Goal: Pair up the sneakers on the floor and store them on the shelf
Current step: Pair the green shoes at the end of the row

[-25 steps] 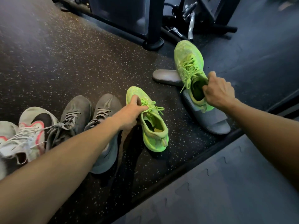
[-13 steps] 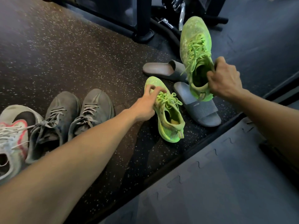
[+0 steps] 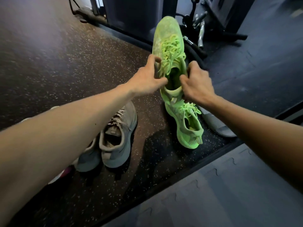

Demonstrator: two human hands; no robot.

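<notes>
Nearest the camera is a strip of grey foam floor mat [image 3: 213, 194], and beyond its edge the dark speckled floor [image 3: 49, 71] where the shoes lie. On the left, partly under the left forearm, a grey pair of sneakers [image 3: 118, 138] sits side by side, heels toward the camera — that pair looks already matched. A scrap of white and pink at the left edge is probably another sneaker, mostly hidden by the arm.

To the right, one green sneaker on the floor [image 3: 188, 126] lies with its heel nearest, just beside a grey slide sandal [image 3: 218, 126].

Directly above it the lifted green sneaker [image 3: 168, 51] is held off the floor, toe pointing away. The left hand [image 3: 147, 79] pinches its left collar edge near the laces, thumb and fingers curled on the fabric; the right hand [image 3: 196, 82] grips the right side of the collar, fingers curled round it.

Farther back stands dark gym equipment [image 3: 205, 22].

By my reading the task is early: the green pair is being brought together, no shelf is in view, and nothing appears stored yet.
</notes>
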